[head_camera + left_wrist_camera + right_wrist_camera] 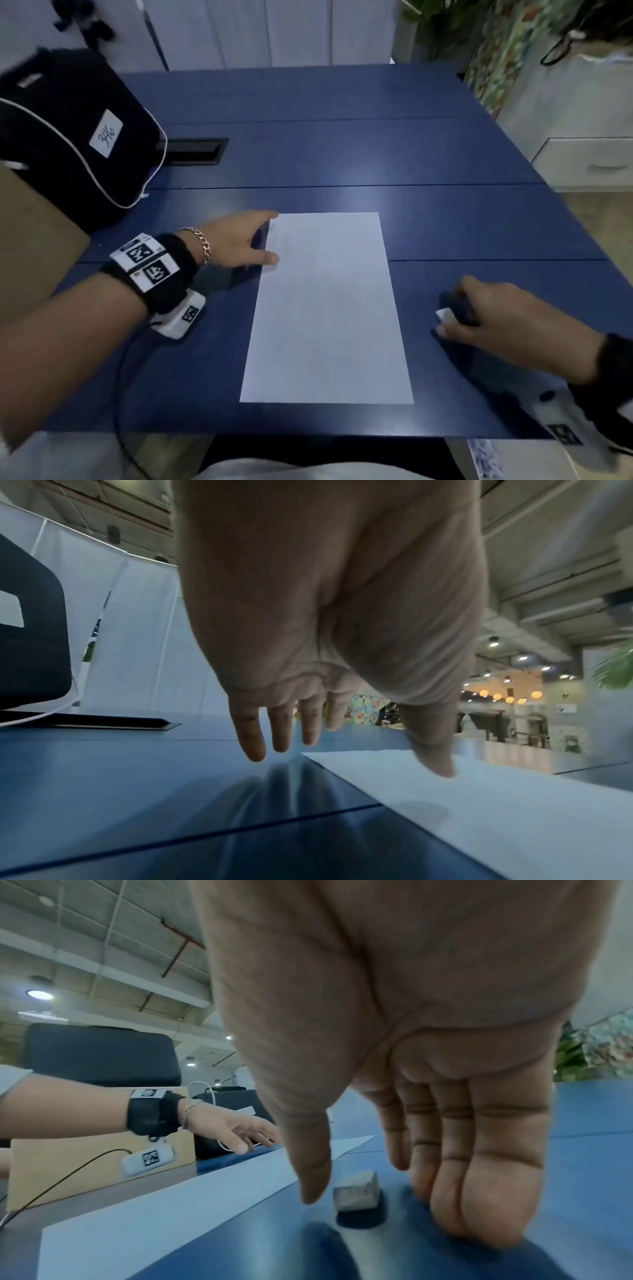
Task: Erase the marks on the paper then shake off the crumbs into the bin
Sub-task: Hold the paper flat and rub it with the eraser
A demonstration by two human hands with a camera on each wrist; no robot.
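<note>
A white sheet of paper (325,308) lies flat on the blue table (342,154); I make out no marks on it from the head view. My left hand (269,236) is spread at the sheet's far left corner, fingers straight, and its thumb tip (441,771) touches the paper (496,818). To the right of the sheet, my right hand (452,305) hovers over a small white eraser (444,314). In the right wrist view the eraser (358,1195) lies on the table between thumb and fingers, touched by neither. The fingertips (479,1229) rest on the table.
A black bag (68,137) with a white label sits at the far left, on a cardboard box (27,257). A black cable slot (195,150) is set into the table beside it. A white drawer unit (582,164) stands off the right edge.
</note>
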